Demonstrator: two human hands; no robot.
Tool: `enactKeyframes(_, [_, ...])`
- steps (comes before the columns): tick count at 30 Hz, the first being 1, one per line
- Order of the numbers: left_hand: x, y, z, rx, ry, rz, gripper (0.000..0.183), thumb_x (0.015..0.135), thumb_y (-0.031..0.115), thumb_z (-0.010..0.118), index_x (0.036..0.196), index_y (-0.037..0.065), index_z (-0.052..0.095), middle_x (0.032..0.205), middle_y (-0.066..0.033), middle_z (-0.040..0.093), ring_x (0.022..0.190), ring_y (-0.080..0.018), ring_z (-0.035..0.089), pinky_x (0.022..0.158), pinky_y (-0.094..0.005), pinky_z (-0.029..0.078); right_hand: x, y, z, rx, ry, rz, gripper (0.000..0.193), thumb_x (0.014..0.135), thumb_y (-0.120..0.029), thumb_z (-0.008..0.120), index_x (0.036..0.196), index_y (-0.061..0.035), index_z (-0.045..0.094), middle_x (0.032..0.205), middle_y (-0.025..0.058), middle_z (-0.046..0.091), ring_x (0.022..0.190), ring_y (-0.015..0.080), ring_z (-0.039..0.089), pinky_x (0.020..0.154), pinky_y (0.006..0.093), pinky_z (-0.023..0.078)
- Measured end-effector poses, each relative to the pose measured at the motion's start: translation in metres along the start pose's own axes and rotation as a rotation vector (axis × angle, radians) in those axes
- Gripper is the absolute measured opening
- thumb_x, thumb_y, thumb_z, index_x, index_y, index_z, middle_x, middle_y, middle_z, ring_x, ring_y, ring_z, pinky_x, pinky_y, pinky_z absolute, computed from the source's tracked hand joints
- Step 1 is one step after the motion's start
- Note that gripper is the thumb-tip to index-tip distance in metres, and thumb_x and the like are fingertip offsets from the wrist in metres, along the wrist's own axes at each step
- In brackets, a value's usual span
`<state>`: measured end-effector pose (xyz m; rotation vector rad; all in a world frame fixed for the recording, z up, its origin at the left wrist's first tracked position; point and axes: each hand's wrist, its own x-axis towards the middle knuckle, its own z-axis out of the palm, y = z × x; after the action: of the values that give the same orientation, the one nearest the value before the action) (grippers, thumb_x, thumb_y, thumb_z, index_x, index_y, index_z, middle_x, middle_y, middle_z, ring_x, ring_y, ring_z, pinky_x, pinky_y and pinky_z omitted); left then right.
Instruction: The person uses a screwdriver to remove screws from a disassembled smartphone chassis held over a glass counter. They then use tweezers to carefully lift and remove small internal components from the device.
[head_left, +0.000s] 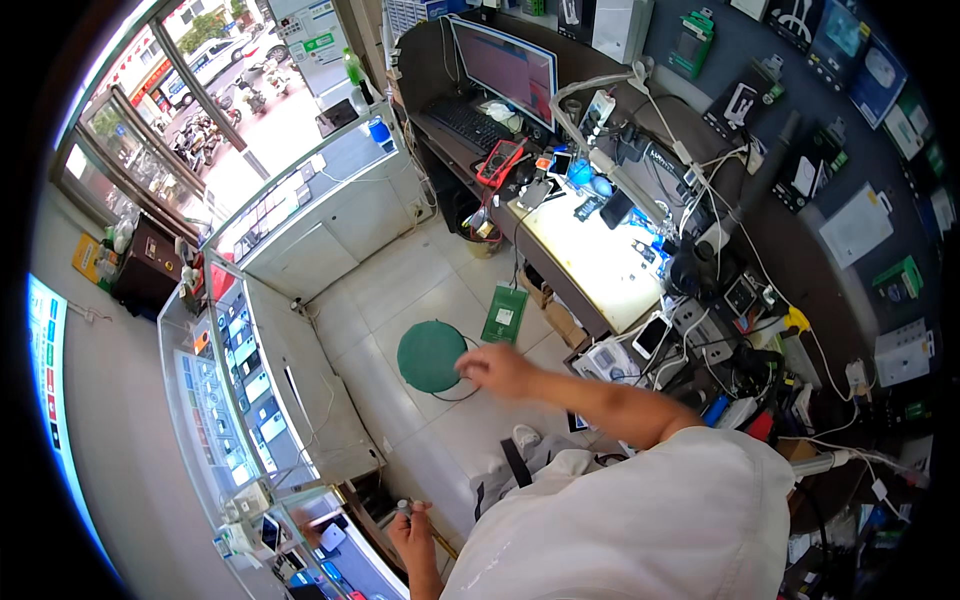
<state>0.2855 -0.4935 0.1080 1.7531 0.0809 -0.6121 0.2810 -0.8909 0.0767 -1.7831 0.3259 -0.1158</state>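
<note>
My right hand (500, 371) is stretched out over the floor beside a round green stool (431, 356). Motion smears its fingers, so whether they hold anything does not show. Low in the view, my left hand (411, 540) is closed round a small grey object (404, 508) whose end pokes out above the fingers; its kind cannot be made out. That hand is close to a glass display case (345, 540) with phones inside. A flat green box (505, 314) lies on the floor just beyond the right hand.
A brightly lit workbench (590, 262) at the right carries tools, phones and cables. Behind it stand a monitor (507, 72) and a keyboard (466, 124). Glass counters with phones (250, 385) run along the left. Packaged accessories (860, 235) hang on the right wall.
</note>
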Motion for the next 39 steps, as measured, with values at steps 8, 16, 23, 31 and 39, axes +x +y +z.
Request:
enactKeyframes(8, [0.118,0.029,0.03,0.236,-0.131,0.097,0.019,0.108,0.015,0.072,0.106,0.0,0.083,0.069,0.0096,0.053,0.061,-0.0024,0.041,0.056,-0.026,0.029,0.089,-0.04,-0.374,-0.158,0.768,-0.064,0.024,0.104,-0.009,0.068,0.123,-0.0042,0.08,0.105,0.011,0.085,0.086,0.0185,0.08,0.084,0.0356,0.063])
enactKeyframes(16, [0.156,0.093,0.124,0.309,-0.145,-0.027,0.018,0.107,0.016,0.076,0.112,0.0,0.084,0.078,0.0105,0.057,0.071,-0.002,0.045,0.063,-0.024,0.034,0.213,0.103,-0.573,-0.945,0.451,0.203,0.045,0.091,-0.007,0.072,0.136,-0.0066,0.076,0.126,0.0188,0.081,0.116,0.0401,0.076,0.102,0.0491,0.061])
enactKeyframes(23, [0.141,0.119,0.204,0.431,-0.168,-0.148,0.019,0.106,0.018,0.077,0.115,0.002,0.084,0.075,0.0088,0.057,0.07,-0.0021,0.047,0.062,-0.0252,0.04,0.289,0.17,-0.564,-1.064,0.137,0.315,0.035,0.088,-0.005,0.074,0.123,-0.0076,0.08,0.122,0.0222,0.079,0.117,0.0447,0.073,0.101,0.0515,0.06])
enactKeyframes(31, [0.157,0.122,0.215,0.43,-0.154,-0.043,0.022,0.105,0.022,0.079,0.116,0.003,0.084,0.07,0.0002,0.062,0.068,-0.007,0.053,0.061,-0.0303,0.045,0.25,0.161,-0.668,-0.849,0.409,0.153,0.017,0.096,-0.011,0.074,0.111,-0.004,0.08,0.1,0.0196,0.081,0.094,0.0343,0.081,0.082,0.0457,0.061])
enactKeyframes(39, [0.066,0.039,0.114,0.474,-0.021,0.017,0.033,0.109,0.037,0.074,0.114,0.005,0.081,0.088,-0.0183,0.077,0.071,-0.0302,0.067,0.07,-0.0406,0.054,0.19,-0.035,-0.658,-0.845,0.505,-0.181,0.045,0.115,-0.033,0.063,0.149,-0.0035,0.068,0.142,0.0164,0.073,0.124,0.026,0.072,0.103,0.0381,0.059])
